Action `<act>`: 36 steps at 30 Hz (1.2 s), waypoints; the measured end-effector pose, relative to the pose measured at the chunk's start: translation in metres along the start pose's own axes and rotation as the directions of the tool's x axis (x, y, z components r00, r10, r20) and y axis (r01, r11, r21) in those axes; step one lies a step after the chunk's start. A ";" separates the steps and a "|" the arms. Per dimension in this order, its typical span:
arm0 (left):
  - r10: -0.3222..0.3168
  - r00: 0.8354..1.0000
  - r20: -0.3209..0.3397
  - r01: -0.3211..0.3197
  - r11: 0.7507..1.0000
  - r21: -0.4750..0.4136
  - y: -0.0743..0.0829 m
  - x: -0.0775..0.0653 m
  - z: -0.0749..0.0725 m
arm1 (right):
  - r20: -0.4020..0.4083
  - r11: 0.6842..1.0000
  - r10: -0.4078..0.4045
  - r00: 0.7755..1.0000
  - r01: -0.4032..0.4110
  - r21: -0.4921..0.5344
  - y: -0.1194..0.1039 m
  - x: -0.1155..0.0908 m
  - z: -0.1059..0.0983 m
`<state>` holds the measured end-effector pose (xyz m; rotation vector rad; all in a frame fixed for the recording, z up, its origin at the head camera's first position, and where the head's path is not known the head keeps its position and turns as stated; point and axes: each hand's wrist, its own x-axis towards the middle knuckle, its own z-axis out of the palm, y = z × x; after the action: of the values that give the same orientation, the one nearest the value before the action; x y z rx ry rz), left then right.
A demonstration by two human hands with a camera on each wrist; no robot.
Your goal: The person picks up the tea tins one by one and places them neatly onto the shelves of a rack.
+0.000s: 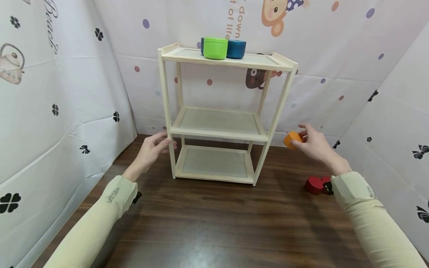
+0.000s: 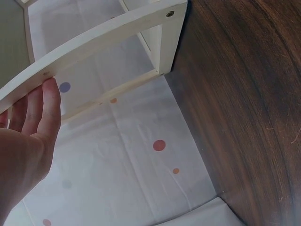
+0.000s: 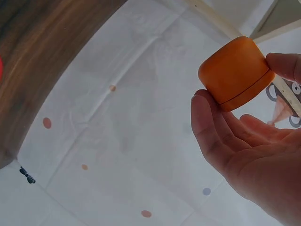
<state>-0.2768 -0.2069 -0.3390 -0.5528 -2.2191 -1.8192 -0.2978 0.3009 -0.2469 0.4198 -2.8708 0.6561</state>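
Note:
My right hand [image 1: 315,144] pinches a small round orange tin [image 1: 290,139] with a lid, raised to the right of the white three-tier shelf rack [image 1: 219,135]. The right wrist view shows the orange tin [image 3: 234,70] tilted between thumb and fingertips, its lid seam facing the palm. On the rack's left side, my left hand [image 1: 152,148] grips the front post [image 1: 172,156], thumb in front and fingers reaching behind. Close up, the left fingers [image 2: 49,106] rest against the pale wooden post [image 2: 99,40]. A green tin [image 1: 215,49] and a blue tin [image 1: 236,49] stand on the top shelf.
Another blue piece [image 1: 202,46] shows partly behind the green tin. Red tins [image 1: 314,185] sit on the dark wooden table [image 1: 207,223] by my right forearm, partly hidden by the sleeve. Printed white cloth [image 1: 140,85] hangs behind and at both sides.

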 end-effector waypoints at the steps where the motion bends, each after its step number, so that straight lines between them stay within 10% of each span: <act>1: -0.001 1.000 0.000 0.001 1.000 0.001 0.000 0.000 0.000 | -0.003 1.000 0.000 1.000 0.000 -0.001 -0.001 0.001 -0.001; 36: 0.002 1.000 0.002 -0.002 1.000 -0.006 -0.001 0.001 -0.001 | -0.106 0.999 -0.024 0.994 0.019 -0.043 -0.041 0.026 -0.056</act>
<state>-0.2782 -0.2075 -0.3394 -0.5581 -2.2143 -1.8261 -0.3045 0.2840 -0.1751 0.3967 -2.7704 0.5943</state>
